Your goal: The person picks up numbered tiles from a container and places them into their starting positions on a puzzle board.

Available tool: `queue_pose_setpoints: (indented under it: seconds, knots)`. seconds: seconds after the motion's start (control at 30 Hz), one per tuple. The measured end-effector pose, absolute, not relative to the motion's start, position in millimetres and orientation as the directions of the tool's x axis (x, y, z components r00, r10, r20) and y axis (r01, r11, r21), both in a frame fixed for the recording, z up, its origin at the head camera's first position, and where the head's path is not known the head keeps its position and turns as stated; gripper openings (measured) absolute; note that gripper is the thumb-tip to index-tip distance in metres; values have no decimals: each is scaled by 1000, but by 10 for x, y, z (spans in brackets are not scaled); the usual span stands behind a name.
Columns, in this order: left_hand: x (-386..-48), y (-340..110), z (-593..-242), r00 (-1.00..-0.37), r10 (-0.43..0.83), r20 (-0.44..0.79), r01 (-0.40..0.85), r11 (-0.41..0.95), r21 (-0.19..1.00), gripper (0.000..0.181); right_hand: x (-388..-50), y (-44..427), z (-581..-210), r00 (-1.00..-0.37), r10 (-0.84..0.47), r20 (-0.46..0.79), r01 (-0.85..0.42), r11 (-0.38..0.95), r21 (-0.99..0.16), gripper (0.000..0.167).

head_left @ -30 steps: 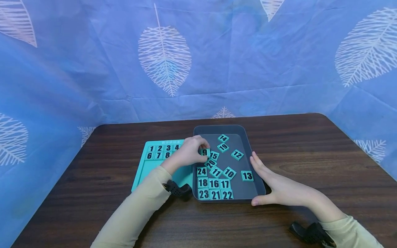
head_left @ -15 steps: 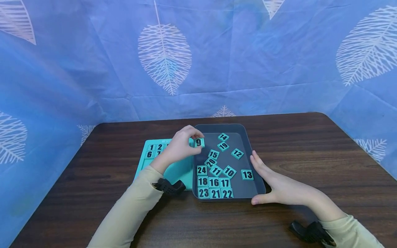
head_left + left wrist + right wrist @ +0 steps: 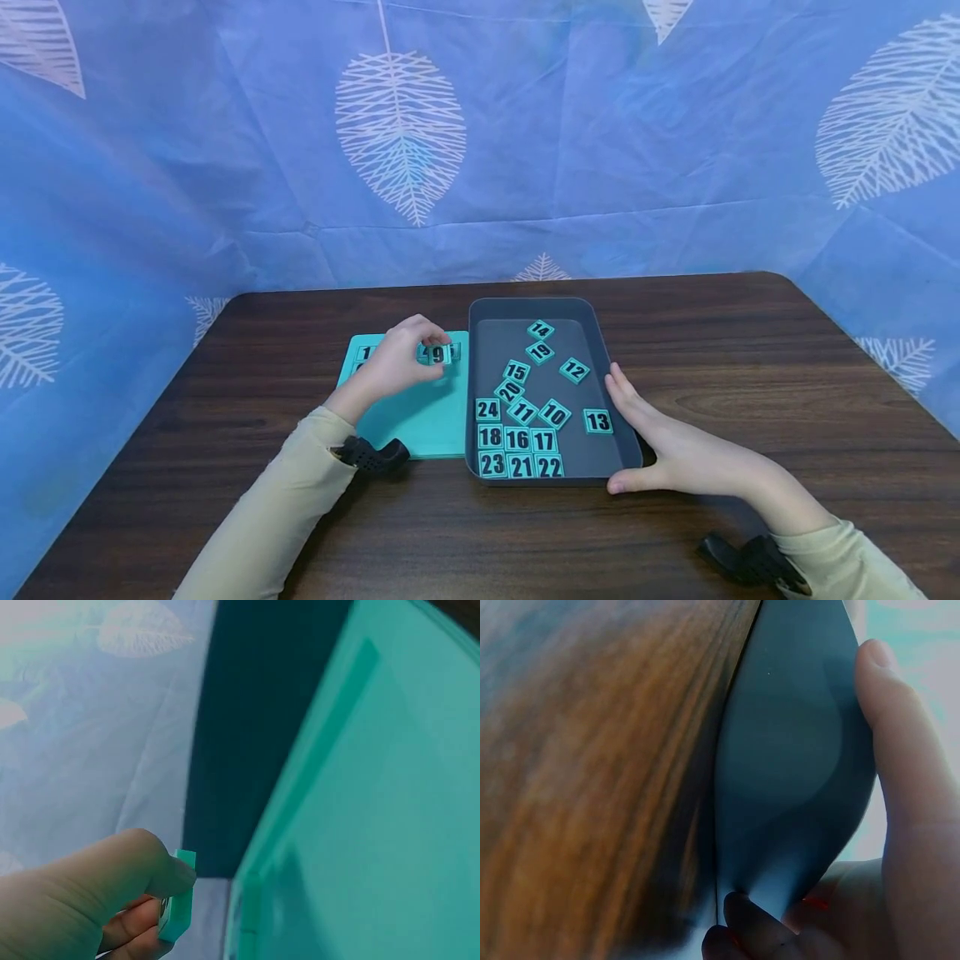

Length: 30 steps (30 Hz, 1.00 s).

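My left hand (image 3: pixel 399 357) pinches the number tile 9 (image 3: pixel 438 355) between thumb and fingers, over the top rows of a turquoise puzzle board (image 3: pixel 420 421). In the left wrist view the tile (image 3: pixel 178 900) is seen edge-on, raised off the board. Part of the top rows is hidden behind that hand; tile 1 (image 3: pixel 364 353) shows beside it. My right hand (image 3: pixel 678 454) rests against the near right corner of a dark grey tray (image 3: pixel 588 333), its fingers extended along the side and its thumb at the near edge. Several number tiles lie in the tray.
The tray stands directly against the board's right side. Tiles 23, 21 and 22 (image 3: pixel 550 466) lie in a row at its near left; tile 13 (image 3: pixel 597 422) lies near its right wall. A brown wooden table (image 3: pixel 750 350) carries everything, with a blue leaf-patterned cloth (image 3: pixel 600 167) behind.
My left hand has carried tile 9 leftward out of the tray, across its left rim and over the board. The right hand and the tray have stayed in place.
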State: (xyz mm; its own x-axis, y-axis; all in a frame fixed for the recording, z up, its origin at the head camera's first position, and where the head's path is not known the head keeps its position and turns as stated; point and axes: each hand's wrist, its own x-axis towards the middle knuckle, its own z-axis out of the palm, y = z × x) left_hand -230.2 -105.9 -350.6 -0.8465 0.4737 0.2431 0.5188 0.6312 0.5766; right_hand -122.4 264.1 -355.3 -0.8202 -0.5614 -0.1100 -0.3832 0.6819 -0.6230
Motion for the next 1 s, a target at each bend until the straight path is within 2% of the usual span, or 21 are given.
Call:
queue_pose_setpoints:
  seconds: [0.6, 1.0]
  knots:
    - [-2331, -1240, -3774, -855, 479, 199, 500, 657, 564, 28, -1227, 2625, -3554, -826, -552, -116, -377, 693, -615, 113]
    - [-2315, -1242, -3806, -856, 471, 212, 502, 662, 556, 28, -1217, 2627, -3550, -827, -552, -110, -381, 693, -612, 113]
